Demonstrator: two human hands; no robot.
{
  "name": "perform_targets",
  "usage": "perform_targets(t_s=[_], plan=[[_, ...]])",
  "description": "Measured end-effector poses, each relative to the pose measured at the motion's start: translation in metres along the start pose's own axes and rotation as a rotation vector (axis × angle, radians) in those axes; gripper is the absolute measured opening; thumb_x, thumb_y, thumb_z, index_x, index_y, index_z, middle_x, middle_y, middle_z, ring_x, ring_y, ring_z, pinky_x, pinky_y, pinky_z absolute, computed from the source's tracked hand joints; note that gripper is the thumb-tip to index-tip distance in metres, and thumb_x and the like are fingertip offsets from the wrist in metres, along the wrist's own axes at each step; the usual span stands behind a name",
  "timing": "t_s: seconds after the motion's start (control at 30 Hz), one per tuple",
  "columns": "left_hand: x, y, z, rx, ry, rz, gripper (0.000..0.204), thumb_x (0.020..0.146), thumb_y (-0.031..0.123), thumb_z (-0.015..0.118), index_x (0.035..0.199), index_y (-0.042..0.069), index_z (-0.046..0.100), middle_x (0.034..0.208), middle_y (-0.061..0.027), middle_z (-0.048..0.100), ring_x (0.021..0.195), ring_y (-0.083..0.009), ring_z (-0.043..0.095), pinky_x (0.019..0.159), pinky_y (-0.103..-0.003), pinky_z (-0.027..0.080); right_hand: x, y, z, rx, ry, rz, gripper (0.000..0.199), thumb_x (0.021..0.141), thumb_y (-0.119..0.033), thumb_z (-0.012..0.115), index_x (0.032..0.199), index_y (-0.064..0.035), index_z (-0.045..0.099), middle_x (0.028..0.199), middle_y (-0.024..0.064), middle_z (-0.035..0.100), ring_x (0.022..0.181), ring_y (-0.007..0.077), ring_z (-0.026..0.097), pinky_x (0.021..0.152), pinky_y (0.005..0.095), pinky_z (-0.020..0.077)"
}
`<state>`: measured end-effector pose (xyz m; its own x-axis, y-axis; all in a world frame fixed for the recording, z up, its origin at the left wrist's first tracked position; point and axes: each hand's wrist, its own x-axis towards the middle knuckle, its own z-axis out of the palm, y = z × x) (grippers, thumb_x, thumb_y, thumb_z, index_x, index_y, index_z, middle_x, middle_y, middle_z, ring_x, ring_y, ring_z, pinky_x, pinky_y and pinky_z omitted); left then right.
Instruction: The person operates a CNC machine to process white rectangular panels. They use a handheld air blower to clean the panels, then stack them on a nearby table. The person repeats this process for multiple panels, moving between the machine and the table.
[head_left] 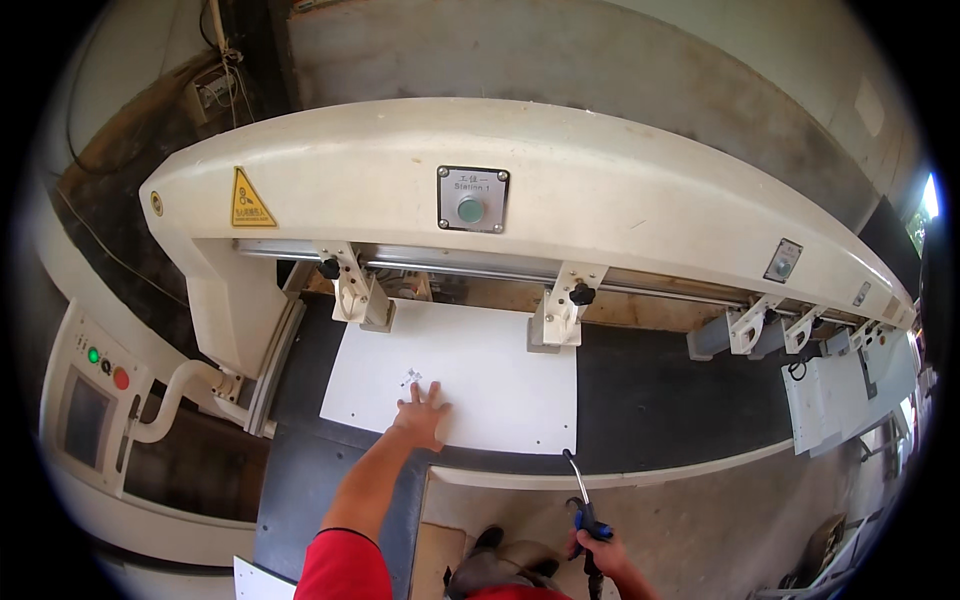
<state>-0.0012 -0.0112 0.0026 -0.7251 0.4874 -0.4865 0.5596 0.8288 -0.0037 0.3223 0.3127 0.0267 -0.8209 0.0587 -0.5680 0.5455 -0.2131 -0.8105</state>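
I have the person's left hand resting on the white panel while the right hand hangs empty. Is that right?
Not quite: the right hand isn't empty; the head view shows it gripping a blue-and-black blow gun. The left hand does rest on the white panel.

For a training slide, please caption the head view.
Left hand spread on a white panel at a cream-coloured machine; right hand holding a blue-and-black nozzle gun.

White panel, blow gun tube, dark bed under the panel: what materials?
White panel: smooth, matte, straight-edged; maybe laminated board, plastic or painted sheet metal, can't tell which.
Blow gun tube: bare metal, likely steel or chromed, from its silvery shine.
Dark bed: dull black, uniform; possibly rubber or coated sheet.
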Motion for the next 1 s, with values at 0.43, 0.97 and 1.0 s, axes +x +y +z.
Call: perform_targets(t_s=[0.43, 0.97, 1.0], plan=[[0.018, -0.019, 0.034, -0.17, 0.131, 0.074, 0.092, 0.064, 0.05, 0.077, 0.142, 0.014, 0.043, 0.15, -0.0202, 0.03, 0.134, -0.0504, 0.031, 0.095, -0.052, 0.047, -0.023, -0.005, 0.001, 0.05, 0.104, -0.023, 0.022, 0.096, -0.021, 0.056, 0.099, -0.0003, 0.062, 0.08, 0.0079, 0.066, 0.074, 0.0174, 0.062, 0.069, 0.0313, 0.0477], [-0.061, 0.019, -0.322, -0.96, 1.213, -0.096, 0.013, 0.091, 0.007, 0.055, 0.094, -0.002, 0.062, 0.066, -0.0086, 0.066, 0.058, -0.0131, 0.064, 0.05, -0.026, 0.047, -0.072, 0.043, -0.031, 0.161, 0.215, -0.115, 0.023, 0.093, -0.022, 0.058, 0.095, 0.001, 0.063, 0.077, 0.0072, 0.065, 0.071, 0.0167, 0.061, 0.068, 0.0303, 0.0475], [-0.06, 0.014, -0.326, -0.954, 1.179, -0.106, 0.011, 0.09, 0.008, 0.055, 0.09, -0.001, 0.062, 0.064, -0.0081, 0.066, 0.057, -0.0135, 0.064, 0.048, -0.026, 0.047, -0.071, 0.043, -0.03, 0.205, 0.216, -0.118, 0.023, 0.093, -0.021, 0.058, 0.094, 0.0012, 0.063, 0.078, 0.0072, 0.065, 0.072, 0.0165, 0.061, 0.069, 0.0302, 0.0475]])
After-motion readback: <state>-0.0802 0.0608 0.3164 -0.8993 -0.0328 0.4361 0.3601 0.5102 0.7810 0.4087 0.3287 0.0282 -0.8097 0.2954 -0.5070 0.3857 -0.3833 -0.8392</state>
